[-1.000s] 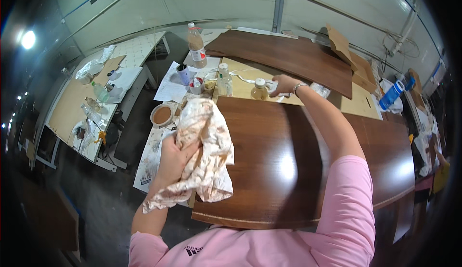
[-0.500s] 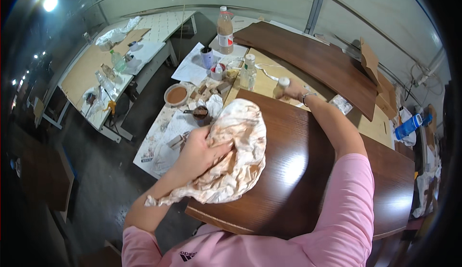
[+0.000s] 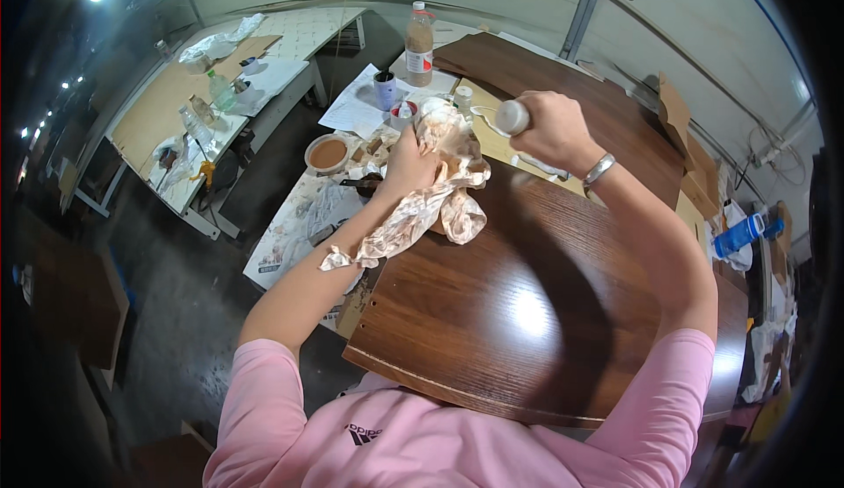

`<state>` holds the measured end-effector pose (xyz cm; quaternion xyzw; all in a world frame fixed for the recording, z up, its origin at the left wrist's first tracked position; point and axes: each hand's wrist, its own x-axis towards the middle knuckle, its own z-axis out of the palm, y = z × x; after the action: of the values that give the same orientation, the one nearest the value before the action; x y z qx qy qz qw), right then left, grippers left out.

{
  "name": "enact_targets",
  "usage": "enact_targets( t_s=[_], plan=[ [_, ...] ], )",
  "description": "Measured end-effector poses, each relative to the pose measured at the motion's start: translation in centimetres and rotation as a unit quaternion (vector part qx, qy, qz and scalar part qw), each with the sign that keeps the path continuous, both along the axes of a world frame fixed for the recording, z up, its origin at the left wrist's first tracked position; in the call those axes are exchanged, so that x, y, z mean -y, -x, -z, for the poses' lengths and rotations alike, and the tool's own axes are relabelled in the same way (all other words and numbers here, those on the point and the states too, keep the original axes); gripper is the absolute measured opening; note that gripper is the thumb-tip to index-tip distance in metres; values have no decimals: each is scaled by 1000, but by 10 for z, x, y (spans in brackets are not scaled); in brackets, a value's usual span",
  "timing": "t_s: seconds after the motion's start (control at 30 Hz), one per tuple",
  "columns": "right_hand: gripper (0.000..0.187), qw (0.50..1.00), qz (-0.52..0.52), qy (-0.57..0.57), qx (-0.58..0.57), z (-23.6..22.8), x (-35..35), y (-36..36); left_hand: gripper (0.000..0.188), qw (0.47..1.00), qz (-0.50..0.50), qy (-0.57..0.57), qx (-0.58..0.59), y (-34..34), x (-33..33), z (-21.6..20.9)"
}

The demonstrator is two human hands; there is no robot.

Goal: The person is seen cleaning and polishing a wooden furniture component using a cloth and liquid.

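Observation:
Bunched in my left hand (image 3: 411,170) is a white rag (image 3: 453,158) with brown stains, one end trailing along my forearm. The rag hangs over the far left corner of a glossy dark brown wood panel (image 3: 475,312). My right hand (image 3: 563,132) is raised above the panel's far edge, closed around a small white-ended bottle (image 3: 512,117); most of its body is hidden in the fist. Past the rag, a clear bottle (image 3: 463,99) is partly covered. Left of the rag sit a tub of brown paste (image 3: 328,152) and a dark-handled tool (image 3: 356,182).
A tall bottle of brown liquid (image 3: 419,44), a pale purple cup (image 3: 385,91) and a red cup (image 3: 403,112) stand at the back. Another dark panel (image 3: 571,83) lies behind. A cluttered white table (image 3: 303,53) is off to the left. A blue bottle (image 3: 738,236) sits far right.
My right hand has lifted the small bottle off the pale board and drawn it nearer. My left hand has carried the rag away from me, toward the panel's far left corner.

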<state>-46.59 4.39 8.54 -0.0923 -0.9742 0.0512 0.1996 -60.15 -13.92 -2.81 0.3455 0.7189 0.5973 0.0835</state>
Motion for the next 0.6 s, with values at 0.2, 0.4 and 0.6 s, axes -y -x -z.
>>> enact_targets(
  t_s=[0.2, 0.4, 0.6],
  plan=[
    [17, 985, -39, -137, 100, 16, 27, 15, 70, 973, 132, -161, 104, -24, -8, -9],
    [16, 964, -51, -212, 152, 24, 35, 27, 35, 851, 237, -236, 406, -34, 4, -23],
    [16, 944, -38, -259, 201, 21, 31, 35, 31, 829, 211, -234, 462, -24, 11, -9]
  ],
)
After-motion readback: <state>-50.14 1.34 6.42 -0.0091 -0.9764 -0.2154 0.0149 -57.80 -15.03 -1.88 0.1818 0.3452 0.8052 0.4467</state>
